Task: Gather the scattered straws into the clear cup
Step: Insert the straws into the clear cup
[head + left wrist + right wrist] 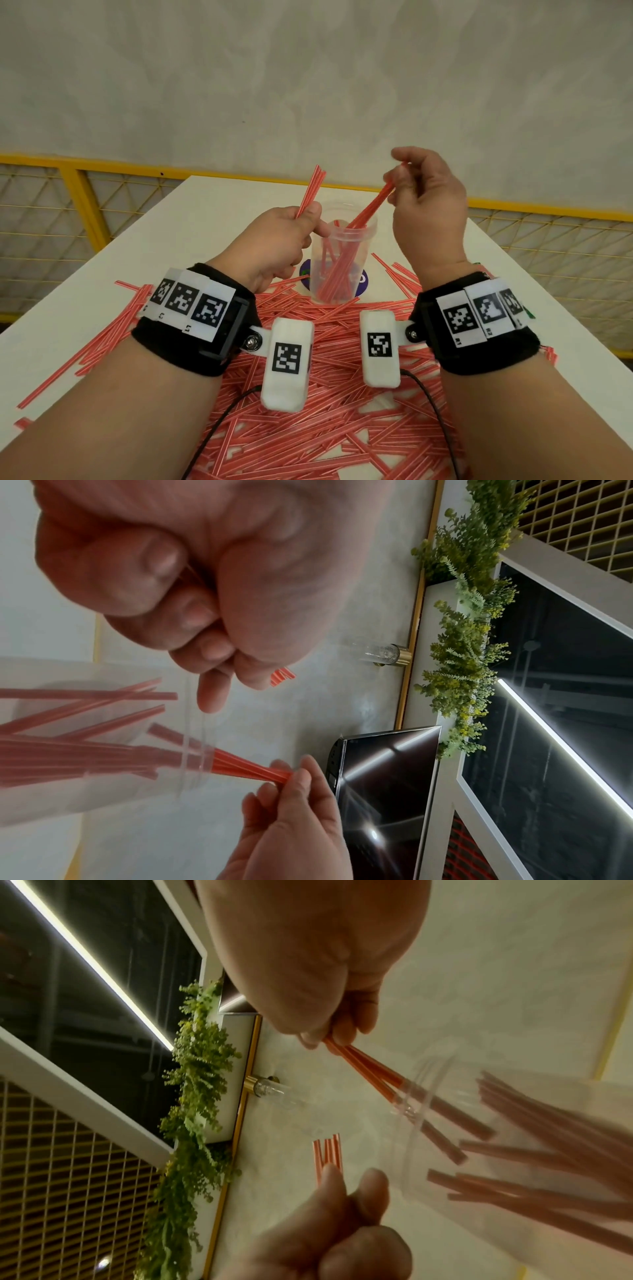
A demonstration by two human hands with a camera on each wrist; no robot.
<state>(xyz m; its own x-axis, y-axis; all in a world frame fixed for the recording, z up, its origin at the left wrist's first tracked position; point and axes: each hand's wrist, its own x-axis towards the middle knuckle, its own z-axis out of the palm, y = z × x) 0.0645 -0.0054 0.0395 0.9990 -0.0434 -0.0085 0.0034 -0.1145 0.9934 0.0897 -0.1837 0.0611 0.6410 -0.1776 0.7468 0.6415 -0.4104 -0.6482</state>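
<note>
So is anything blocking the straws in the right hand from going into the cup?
No. The right hand pinches a bundle of straws whose lower ends are already inside the clear cup; its mouth is open.

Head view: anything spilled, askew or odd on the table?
Nothing odd beyond the task's own mess: loose straws cover the table. The cup stands upright on a blue disc.

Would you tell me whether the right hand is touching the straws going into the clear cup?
Touching: in the right wrist view, the right hand pinches the straw bundle between its fingertips.
</note>
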